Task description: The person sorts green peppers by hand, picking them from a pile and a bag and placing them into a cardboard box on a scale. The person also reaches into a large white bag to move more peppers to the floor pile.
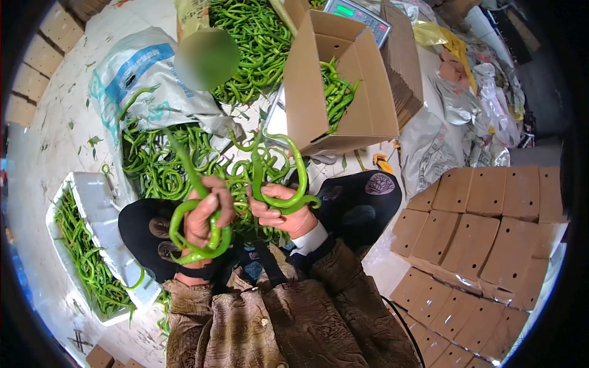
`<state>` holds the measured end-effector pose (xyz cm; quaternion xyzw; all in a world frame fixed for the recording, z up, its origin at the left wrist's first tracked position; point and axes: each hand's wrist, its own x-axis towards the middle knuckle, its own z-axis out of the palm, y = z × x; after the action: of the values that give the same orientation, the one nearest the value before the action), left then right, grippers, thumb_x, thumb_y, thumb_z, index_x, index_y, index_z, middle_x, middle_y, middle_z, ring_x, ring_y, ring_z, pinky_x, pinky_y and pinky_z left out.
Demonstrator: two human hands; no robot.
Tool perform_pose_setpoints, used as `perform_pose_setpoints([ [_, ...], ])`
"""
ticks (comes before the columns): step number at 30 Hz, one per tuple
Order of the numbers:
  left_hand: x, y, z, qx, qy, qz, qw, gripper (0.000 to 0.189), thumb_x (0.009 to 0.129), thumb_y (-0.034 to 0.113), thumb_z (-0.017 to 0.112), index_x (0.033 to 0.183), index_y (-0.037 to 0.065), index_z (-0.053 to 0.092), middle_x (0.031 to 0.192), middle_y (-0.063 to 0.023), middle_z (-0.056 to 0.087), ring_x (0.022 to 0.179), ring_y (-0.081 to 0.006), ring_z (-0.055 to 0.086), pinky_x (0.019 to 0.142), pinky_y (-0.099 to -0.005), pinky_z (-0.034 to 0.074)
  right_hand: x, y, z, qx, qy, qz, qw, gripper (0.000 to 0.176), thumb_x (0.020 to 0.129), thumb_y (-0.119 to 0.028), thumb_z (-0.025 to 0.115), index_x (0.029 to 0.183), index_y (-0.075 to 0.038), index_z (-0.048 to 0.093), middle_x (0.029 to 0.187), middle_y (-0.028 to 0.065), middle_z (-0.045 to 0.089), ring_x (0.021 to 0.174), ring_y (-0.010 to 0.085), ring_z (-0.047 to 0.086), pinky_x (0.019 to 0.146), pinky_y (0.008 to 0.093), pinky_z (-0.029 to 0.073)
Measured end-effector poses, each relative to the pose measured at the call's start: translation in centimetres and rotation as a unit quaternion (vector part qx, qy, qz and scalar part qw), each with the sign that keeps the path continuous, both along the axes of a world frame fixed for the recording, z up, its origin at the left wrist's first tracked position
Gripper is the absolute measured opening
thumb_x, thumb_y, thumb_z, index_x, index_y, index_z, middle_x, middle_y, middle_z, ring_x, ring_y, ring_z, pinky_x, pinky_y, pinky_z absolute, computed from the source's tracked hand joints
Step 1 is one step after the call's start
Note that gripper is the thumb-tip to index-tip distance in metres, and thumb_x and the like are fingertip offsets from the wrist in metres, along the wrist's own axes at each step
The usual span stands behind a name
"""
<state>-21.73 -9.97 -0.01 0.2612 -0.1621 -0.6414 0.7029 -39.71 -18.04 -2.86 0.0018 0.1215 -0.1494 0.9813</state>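
Observation:
My left hand (211, 214) is closed around several long green chili peppers (211, 253), one pointing up and others curling below the wrist. My right hand (288, 214) grips curved chili peppers (299, 162) that loop above and to the right of the fingers. Both hands are held over my lap, close together but apart. Just beyond them, a heap of green chili peppers (162, 168) spills from the mouth of a white and blue woven sack (144, 70). Fingers hide part of the held peppers.
An open cardboard box (310, 80) holding some peppers stands ahead, near a digital scale (362, 18). Left is a white foam box (101, 211) of peppers. Stacked cartons (472, 245) rise at right. Flattened cardboard (402, 67) and plastic bags (457, 104) lie behind.

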Motion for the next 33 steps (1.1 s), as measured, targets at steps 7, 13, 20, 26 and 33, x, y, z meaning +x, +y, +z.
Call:
perform_pose_setpoints([
  [7,-0.6,-1.2,0.8,0.151,-0.08,0.073,0.983,0.033,0.093,0.013,0.059,0.122,-0.001,0.049,0.084,-0.0049,0.055,0.061,-0.0093,0.046,0.05,-0.0182,0.039,-1.5,-2.6,3.6,-0.017,-0.054,-0.017,0.998,0.032,0.094,-0.018,0.048,0.119,0.002,0.05,0.081,0.0074,0.048,0.05,0.0071,0.041,0.038,0.0202,0.035],
  [13,-0.1,-0.8,0.4,0.184,-0.114,0.08,0.973,0.039,0.091,0.013,0.062,0.123,-0.007,0.051,0.085,-0.0072,0.055,0.065,-0.0105,0.049,0.056,-0.0198,0.041,-7.0,-9.1,8.6,-0.18,0.029,-0.152,0.971,0.034,0.096,-0.018,0.051,0.125,-0.001,0.048,0.083,0.0051,0.046,0.06,0.0089,0.044,0.048,0.0223,0.038],
  [20,-1.2,-2.1,0.7,0.213,-0.145,0.035,0.966,0.04,0.091,0.013,0.061,0.124,-0.006,0.05,0.082,-0.0041,0.053,0.063,-0.0098,0.047,0.056,-0.0228,0.038,-16.0,-26.4,8.7,-0.839,0.417,-0.184,0.296,0.038,0.092,-0.025,0.061,0.115,0.006,0.058,0.099,0.0148,0.064,0.077,0.0246,0.06,0.064,0.0389,0.05],
  [26,-0.8,-2.4,1.0,0.162,-0.091,0.02,0.982,0.046,0.09,0.01,0.061,0.131,-0.006,0.047,0.092,-0.0071,0.057,0.069,-0.0112,0.047,0.06,-0.0224,0.039,-8.2,-18.7,14.2,-0.621,0.565,-0.113,0.532,0.045,0.093,-0.032,0.059,0.126,-0.001,0.058,0.105,0.0106,0.066,0.089,0.0158,0.06,0.075,0.0295,0.049],
  [33,-1.1,-1.7,2.8,0.124,-0.076,-0.09,0.985,0.048,0.092,0.018,0.061,0.132,-0.003,0.048,0.09,-0.0053,0.057,0.07,-0.0089,0.047,0.06,-0.0213,0.036,-1.8,-3.8,7.9,-0.69,0.338,-0.014,0.64,0.033,0.098,-0.02,0.056,0.126,-0.002,0.054,0.111,0.0081,0.061,0.092,0.0134,0.06,0.075,0.0277,0.05],
])
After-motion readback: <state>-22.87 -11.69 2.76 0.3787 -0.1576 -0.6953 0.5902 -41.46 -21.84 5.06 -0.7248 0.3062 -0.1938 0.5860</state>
